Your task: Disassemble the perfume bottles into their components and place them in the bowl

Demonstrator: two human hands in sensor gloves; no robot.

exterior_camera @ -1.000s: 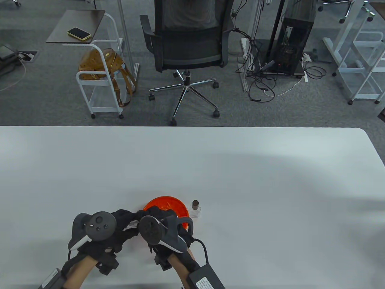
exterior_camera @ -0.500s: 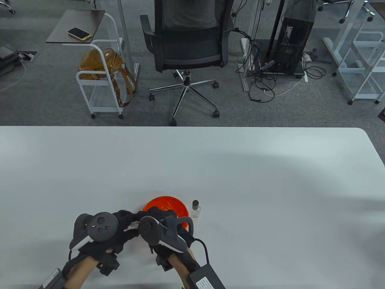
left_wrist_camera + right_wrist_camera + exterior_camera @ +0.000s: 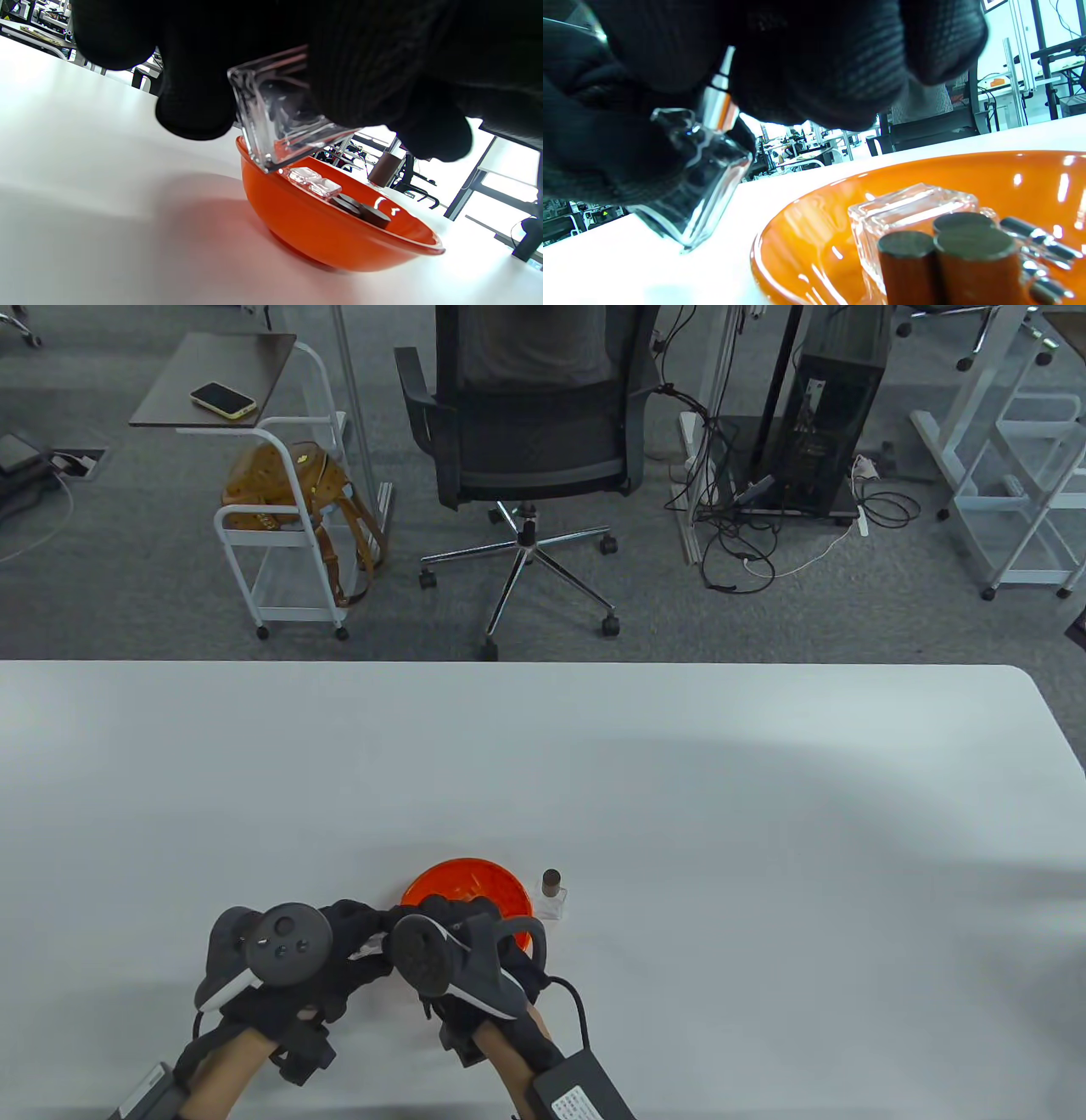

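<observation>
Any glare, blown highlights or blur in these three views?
Table view: even light, soft shadows beside the hands, sharp. Left wrist view: windows behind blown out, left hand almost featureless black, glass bottle readable. Right wrist view: table overexposed, specular spots on the orange bowl, nearest brown caps slightly soft.

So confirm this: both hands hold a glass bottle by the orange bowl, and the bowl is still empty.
Not empty. The right wrist view shows the bowl already holding a glass bottle body, brown caps and silver sprayer parts. The rest stands: both hands, left and right, hold a glass bottle by it.
</observation>
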